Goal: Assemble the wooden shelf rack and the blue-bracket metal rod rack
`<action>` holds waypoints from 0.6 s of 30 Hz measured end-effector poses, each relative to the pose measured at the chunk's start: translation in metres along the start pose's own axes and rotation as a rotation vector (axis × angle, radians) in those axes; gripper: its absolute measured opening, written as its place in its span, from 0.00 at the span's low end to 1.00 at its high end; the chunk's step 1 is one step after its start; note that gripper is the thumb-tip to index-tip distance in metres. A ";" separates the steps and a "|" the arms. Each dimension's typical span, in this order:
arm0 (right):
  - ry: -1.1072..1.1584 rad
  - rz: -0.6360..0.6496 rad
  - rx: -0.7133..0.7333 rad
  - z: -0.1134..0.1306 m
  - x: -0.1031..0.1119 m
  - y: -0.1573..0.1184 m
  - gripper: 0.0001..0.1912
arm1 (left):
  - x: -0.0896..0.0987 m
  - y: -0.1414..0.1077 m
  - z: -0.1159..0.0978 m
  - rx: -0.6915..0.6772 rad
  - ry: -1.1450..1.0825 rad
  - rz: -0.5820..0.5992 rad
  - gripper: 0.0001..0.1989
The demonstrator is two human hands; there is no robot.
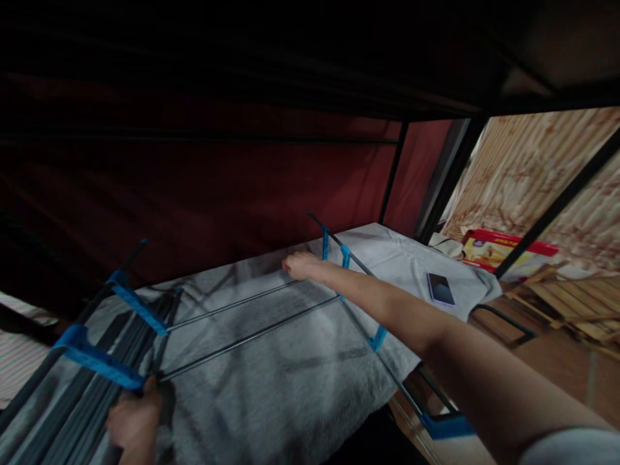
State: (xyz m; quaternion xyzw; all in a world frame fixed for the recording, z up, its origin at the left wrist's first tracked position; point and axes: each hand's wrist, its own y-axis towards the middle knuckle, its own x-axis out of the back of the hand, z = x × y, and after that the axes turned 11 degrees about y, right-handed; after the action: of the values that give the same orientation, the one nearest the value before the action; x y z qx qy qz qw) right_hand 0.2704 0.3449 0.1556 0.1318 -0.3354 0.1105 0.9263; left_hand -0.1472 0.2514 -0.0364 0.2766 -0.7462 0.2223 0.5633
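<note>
A frame of thin grey metal tubes with blue plastic joints lies across a grey bed sheet [232,407]. At its left end, my left hand [135,416] is closed around a tube end beside a blue joint [99,361]. My right arm reaches across the frame. My right hand [301,265], fingers curled, is at the far right end of a thin cross rod [232,301]; its palm side is hidden. A second cross rod [252,336] runs parallel, nearer to me. More blue joints [345,256] sit on the right-hand side tube [361,263].
A bundle of loose grey tubes [111,361] lies under the left end. A phone [440,289] rests on the sheet at right. Black bed posts [394,173] and a low dark overhead surround me. A wooden slatted piece [576,300] and a red-and-yellow box [504,248] are beyond.
</note>
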 end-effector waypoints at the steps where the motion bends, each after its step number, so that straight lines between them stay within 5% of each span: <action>1: 0.033 -0.037 -0.010 0.000 -0.008 0.001 0.03 | 0.003 -0.002 -0.003 0.051 0.025 0.054 0.39; 5: 0.394 -0.306 -0.074 -0.017 -0.068 -0.036 0.08 | 0.013 -0.008 -0.009 0.088 0.021 0.133 0.42; 9: 0.446 -0.702 -0.281 -0.076 -0.114 -0.116 0.10 | 0.014 -0.007 -0.005 0.045 0.015 0.093 0.41; 13: 0.249 -0.959 -0.575 -0.136 -0.105 -0.164 0.24 | 0.010 -0.006 -0.002 0.022 0.017 0.072 0.37; 18: 0.200 -0.885 -0.591 -0.174 -0.073 -0.152 0.30 | 0.010 -0.014 -0.007 0.050 0.009 0.067 0.29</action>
State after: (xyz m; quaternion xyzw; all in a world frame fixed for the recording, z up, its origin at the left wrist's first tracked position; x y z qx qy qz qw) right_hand 0.3634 0.2486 -0.0470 -0.0167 -0.1747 -0.3771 0.9094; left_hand -0.1349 0.2441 -0.0246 0.2644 -0.7466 0.2611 0.5518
